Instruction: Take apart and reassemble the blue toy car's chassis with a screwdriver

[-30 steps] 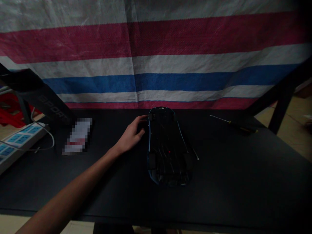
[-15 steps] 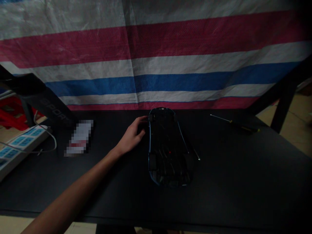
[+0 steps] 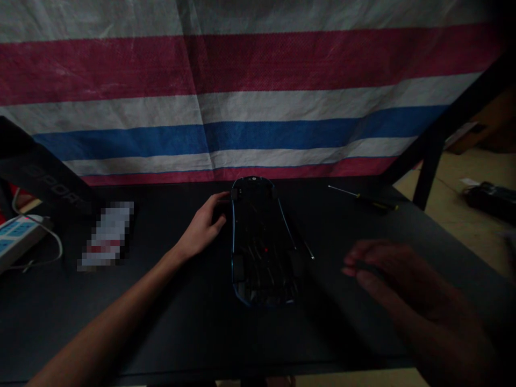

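A toy car (image 3: 262, 236) with blue edging lies upside down on the dark table, its black underside and wheels facing up. My left hand (image 3: 203, 223) rests against its left flank near the far end, fingers extended and thumb apart. Over the table to the car's right is my right hand (image 3: 397, 274), thumb and fingers pinched together; a dark thing may be between them, but I cannot make it out. Close along the car's right side lies a thin rod (image 3: 308, 250) with a shiny tip. A screwdriver (image 3: 374, 201) with a black and yellow handle lies farther back.
Left of my forearm lies a pixelated pale item (image 3: 107, 236), with a white power strip (image 3: 22, 236) and its cable beyond. A striped sheet (image 3: 242, 102) hangs behind the table. Dark frame bars (image 3: 431, 145) rise at both sides.
My right hand has come into view from the lower right. The view has shifted rightward, while my left hand stays against the car's side.
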The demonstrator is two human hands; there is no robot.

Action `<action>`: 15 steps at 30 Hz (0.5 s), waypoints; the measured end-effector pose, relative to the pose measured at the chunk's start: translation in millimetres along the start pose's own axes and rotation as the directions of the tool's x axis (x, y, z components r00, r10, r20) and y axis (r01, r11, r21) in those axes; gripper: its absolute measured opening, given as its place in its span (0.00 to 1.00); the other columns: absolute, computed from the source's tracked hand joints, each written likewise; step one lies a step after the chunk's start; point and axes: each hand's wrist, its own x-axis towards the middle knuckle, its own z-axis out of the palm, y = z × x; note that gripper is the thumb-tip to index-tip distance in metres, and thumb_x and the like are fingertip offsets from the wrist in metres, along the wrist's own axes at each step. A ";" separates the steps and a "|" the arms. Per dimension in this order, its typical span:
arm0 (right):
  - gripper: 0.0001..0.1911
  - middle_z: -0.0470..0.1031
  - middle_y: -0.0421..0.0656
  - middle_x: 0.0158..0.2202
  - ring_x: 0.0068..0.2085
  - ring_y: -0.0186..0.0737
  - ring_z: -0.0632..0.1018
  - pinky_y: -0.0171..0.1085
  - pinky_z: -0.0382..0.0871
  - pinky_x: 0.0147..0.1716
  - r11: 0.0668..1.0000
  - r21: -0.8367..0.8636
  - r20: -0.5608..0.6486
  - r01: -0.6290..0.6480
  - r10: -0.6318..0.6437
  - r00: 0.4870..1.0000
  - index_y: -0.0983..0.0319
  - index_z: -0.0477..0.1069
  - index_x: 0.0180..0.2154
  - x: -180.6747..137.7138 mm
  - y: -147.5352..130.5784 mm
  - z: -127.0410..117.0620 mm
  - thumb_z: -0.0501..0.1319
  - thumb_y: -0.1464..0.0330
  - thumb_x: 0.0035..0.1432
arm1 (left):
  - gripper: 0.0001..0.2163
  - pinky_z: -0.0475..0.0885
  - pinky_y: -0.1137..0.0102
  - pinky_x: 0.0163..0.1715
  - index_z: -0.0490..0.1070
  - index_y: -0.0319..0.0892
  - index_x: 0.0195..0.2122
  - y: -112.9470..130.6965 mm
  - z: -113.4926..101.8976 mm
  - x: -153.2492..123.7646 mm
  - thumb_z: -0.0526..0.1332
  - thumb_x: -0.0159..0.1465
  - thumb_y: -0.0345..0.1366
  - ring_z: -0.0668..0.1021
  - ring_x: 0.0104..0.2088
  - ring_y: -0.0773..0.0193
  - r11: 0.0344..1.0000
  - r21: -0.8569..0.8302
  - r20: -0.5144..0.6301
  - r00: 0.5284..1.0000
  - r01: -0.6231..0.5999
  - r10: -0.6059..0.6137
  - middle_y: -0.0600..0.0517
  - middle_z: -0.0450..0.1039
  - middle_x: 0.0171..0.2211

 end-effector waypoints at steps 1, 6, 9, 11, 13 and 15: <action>0.05 0.76 0.42 0.44 0.43 0.41 0.81 0.36 0.84 0.42 1.000 -0.004 0.041 0.005 -0.005 0.999 0.51 0.79 0.39 -0.1 0.7 6.5 0.70 0.64 0.60 | 0.25 0.66 0.48 0.67 0.62 0.42 0.66 -0.3 0.0 0.2 0.58 0.68 0.28 0.74 0.64 0.50 1.000 0.003 0.001 1.000 0.003 -0.003 0.41 0.70 0.64; 0.02 0.74 0.41 0.47 0.47 0.38 0.81 0.38 0.81 0.51 0.976 0.144 0.057 -0.163 0.156 0.986 0.53 0.74 0.39 -21.6 -12.8 34.1 0.67 0.66 0.64 | 0.24 0.66 0.47 0.67 0.62 0.42 0.66 -1.9 0.0 0.4 0.57 0.68 0.28 0.73 0.65 0.50 1.000 -0.003 0.012 1.000 0.004 -0.004 0.41 0.70 0.64; 0.03 0.74 0.41 0.45 0.46 0.38 0.82 0.38 0.82 0.50 0.960 0.191 0.069 -0.207 0.198 0.978 0.53 0.73 0.39 -32.0 -23.5 40.5 0.66 0.67 0.64 | 0.24 0.66 0.47 0.67 0.62 0.42 0.66 -1.6 -0.1 0.5 0.56 0.68 0.29 0.73 0.65 0.50 1.000 -0.019 0.020 1.000 0.004 -0.004 0.41 0.70 0.64; 0.04 0.74 0.40 0.45 0.45 0.38 0.82 0.38 0.82 0.49 0.951 0.204 0.075 -0.230 0.220 0.973 0.53 0.73 0.39 -34.7 -28.2 41.5 0.66 0.68 0.64 | 0.24 0.66 0.46 0.67 0.62 0.42 0.66 -1.0 -0.2 0.7 0.57 0.68 0.29 0.74 0.64 0.50 1.000 -0.015 0.013 1.000 0.005 -0.004 0.41 0.70 0.64; 0.05 0.73 0.39 0.45 0.45 0.37 0.82 0.36 0.82 0.47 0.946 0.210 0.087 -0.245 0.232 0.969 0.52 0.73 0.38 -35.6 -31.8 41.6 0.66 0.69 0.64 | 0.24 0.66 0.45 0.67 0.63 0.42 0.66 -0.5 -0.4 0.9 0.57 0.68 0.29 0.74 0.64 0.49 1.000 -0.006 0.006 1.000 0.005 -0.005 0.41 0.71 0.64; 0.07 0.73 0.39 0.44 0.44 0.37 0.82 0.35 0.82 0.44 0.945 0.211 0.097 -0.248 0.232 0.968 0.51 0.73 0.38 -36.2 -35.0 41.9 0.65 0.71 0.63 | 0.24 0.65 0.45 0.67 0.63 0.42 0.65 -0.5 -0.6 1.0 0.58 0.67 0.29 0.74 0.64 0.49 1.000 0.000 0.003 1.000 0.004 -0.004 0.40 0.70 0.64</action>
